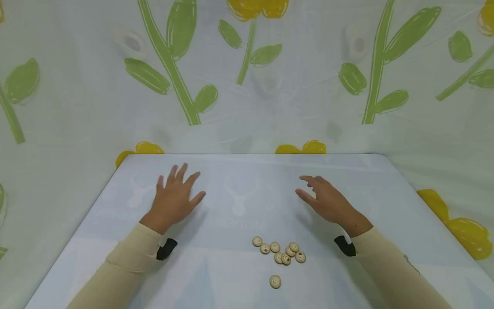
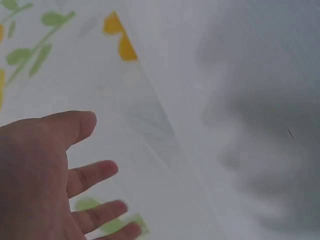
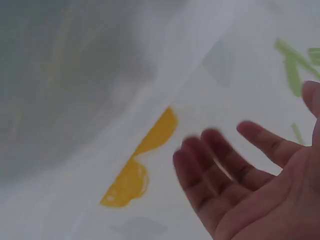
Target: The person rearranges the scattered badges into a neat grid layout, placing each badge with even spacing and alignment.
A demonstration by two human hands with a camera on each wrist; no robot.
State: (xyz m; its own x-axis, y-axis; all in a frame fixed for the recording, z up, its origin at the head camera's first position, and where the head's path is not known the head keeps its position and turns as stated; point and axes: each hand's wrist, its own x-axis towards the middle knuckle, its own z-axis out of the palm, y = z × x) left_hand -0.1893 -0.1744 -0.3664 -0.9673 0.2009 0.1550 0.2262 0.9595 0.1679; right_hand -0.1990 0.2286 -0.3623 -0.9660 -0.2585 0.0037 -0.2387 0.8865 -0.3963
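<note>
Head view: left hand above white surface, fingers spread wide, thumb out, holding nothing. Right hand also above surface, fingers loosely bent, thumb apart, nothing in grasp. Small round discs with face marks in loose cluster on surface, between beige sleeves, nearer person than both hands; some overlap. Lone disc just apart, nearer person. Pale flower-print cloth behind.
</note>
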